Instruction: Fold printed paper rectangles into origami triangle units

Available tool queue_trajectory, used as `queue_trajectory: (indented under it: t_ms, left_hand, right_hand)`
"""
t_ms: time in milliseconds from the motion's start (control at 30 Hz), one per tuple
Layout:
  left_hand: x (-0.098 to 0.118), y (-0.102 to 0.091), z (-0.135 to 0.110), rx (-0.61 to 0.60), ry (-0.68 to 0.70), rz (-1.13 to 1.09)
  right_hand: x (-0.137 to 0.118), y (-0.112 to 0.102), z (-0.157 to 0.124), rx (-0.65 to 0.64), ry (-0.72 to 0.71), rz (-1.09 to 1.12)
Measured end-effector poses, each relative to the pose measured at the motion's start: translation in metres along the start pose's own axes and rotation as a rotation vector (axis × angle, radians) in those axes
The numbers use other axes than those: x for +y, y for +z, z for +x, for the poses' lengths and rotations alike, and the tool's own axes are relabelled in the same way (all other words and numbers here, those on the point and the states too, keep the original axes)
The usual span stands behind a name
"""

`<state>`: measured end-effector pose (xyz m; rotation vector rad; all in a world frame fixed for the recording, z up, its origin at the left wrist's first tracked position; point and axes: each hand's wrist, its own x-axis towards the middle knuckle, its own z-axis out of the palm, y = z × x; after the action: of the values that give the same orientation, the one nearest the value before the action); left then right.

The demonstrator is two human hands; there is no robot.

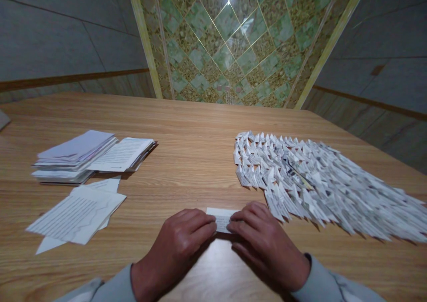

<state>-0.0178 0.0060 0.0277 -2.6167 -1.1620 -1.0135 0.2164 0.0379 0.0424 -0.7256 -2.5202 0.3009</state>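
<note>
White paper, a small printed piece [221,218], lies between the person's hands, well short of the far edge of the worktop [187,159], its long axis seemingly parallel to that edge. Neither hand is nearer: the left hand [183,235] grasps its left end, the right hand [267,239] its right, fingers nearly closed. Just beyond the right hand, folded papers [310,182] spread towards the right edge; loose sheets [78,213] and stacked papers [76,148] lie far left.

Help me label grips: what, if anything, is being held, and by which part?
A small piece of paper, held by its two ends: the left hand at its left end, the right hand at its right.
</note>
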Motion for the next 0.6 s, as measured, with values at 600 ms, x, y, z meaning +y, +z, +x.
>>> queue_trajectory:
  t_ms: [600]
  left_hand:
    - [0.011,-0.003,-0.002,-0.231,0.079,-0.081]
  right_hand:
    - [0.016,0.002,-0.003,-0.038,-0.007,0.056]
